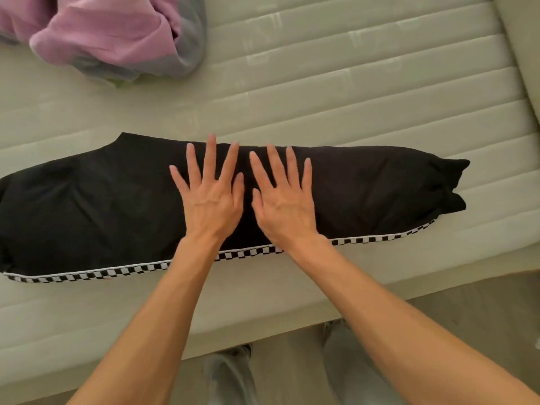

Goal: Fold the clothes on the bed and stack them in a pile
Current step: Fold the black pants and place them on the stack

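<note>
A pale quilted mattress point(350, 83) with long stitched channels fills the view, its near edge giving way to a grey-brown floor point(482, 302). The left hand point(211, 200) and right hand point(282, 203) lie flat side by side, fingers straight and spread, palms down, gripping nothing. Directly under them lies a pair of black trousers point(87, 206), folded lengthwise into a long band across the bed; the fingertips reach almost to its far edge. A black-and-white checkered stripe point(87, 274) runs along the near edge, passing under both wrists. Well apart, at the far left corner, sits a crumpled heap of pink and grey clothes point(111, 36).
</note>
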